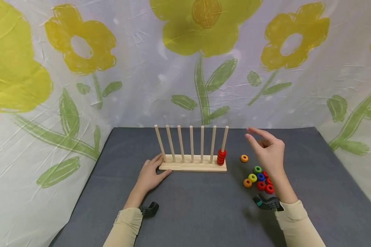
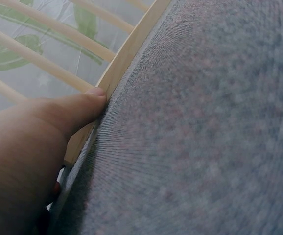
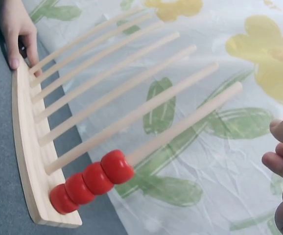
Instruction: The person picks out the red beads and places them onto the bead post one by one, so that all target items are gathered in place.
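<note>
A wooden peg stand [image 1: 188, 166] with several upright pegs is on the dark table. My left hand [image 1: 149, 175] grips its left end, thumb along the front edge and the other fingers around the end. The left wrist view shows the thumb [image 2: 90, 105] pressing on the base [image 2: 119, 68]. Several red beads [image 1: 221, 157] are stacked on the rightmost peg; the right wrist view shows these red beads [image 3: 95, 178] low on that peg [image 3: 190, 122]. My right hand [image 1: 270, 152] is raised to the right of the stand, thumb and index finger apart with nothing between them.
Below my right hand, loose beads lie in a cluster: green [image 1: 257, 169], yellow [image 1: 252, 177], blue [image 1: 260, 177], orange [image 1: 247, 183] and several red [image 1: 269, 189]. Another orange bead [image 1: 244, 158] lies apart, nearer the stand. A flower-printed cloth [image 1: 136, 85] hangs behind the table [image 1: 188, 209].
</note>
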### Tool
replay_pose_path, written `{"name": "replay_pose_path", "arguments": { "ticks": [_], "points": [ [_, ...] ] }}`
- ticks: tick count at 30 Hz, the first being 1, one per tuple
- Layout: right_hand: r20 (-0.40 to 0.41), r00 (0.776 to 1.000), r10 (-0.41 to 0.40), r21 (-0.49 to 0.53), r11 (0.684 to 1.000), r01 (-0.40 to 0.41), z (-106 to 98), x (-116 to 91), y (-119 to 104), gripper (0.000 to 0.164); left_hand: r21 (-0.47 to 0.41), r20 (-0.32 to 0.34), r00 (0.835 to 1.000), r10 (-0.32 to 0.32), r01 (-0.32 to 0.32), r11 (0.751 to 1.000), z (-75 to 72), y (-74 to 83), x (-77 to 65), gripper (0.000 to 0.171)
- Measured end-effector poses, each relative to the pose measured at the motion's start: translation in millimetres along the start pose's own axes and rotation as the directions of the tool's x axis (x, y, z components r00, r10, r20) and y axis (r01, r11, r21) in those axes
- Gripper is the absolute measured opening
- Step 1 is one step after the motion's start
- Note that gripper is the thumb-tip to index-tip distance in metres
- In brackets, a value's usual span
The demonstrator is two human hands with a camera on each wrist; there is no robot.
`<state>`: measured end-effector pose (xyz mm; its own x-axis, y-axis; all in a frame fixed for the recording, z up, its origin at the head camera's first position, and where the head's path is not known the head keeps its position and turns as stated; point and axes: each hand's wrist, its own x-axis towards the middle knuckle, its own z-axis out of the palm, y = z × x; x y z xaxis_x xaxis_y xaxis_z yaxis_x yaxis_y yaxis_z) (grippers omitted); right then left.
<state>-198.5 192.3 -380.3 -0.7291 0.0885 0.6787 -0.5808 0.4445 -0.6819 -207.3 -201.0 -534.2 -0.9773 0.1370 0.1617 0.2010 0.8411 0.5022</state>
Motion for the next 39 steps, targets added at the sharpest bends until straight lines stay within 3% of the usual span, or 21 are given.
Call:
{"name": "replay_pose_path", "arguments": {
  "ticks": [14, 24, 33, 39],
  "points": [
    [0.006, 0.999, 0.034, -0.055, 0.998, -0.033, -19, -8, 11, 0.023, -0.001, -0.011, 1.0, 0.023, -0.023, 1.0, -1.1, 0.1, -1.0, 0.084],
    [0.019, 0.999, 0.037, -0.123, 0.992, -0.034, -33, -19, 57, 0.027, 0.001, -0.03, 0.999, 0.021, -0.021, 1.0, 1.5, -2.8, -1.6, 0.084],
    [0.022, 0.998, 0.062, -0.185, 0.981, -0.057, -45, -28, 68, 0.026, 0.006, -0.016, 1.0, -0.004, 0.004, 1.0, 1.7, -4.9, -2.1, 0.083],
    [0.011, 0.995, 0.095, -0.225, 0.97, -0.091, -55, -36, 74, 0.027, 0.007, -0.023, 1.0, 0.015, -0.015, 1.0, -0.3, -1.2, -1.6, 0.084]
  ]
}}
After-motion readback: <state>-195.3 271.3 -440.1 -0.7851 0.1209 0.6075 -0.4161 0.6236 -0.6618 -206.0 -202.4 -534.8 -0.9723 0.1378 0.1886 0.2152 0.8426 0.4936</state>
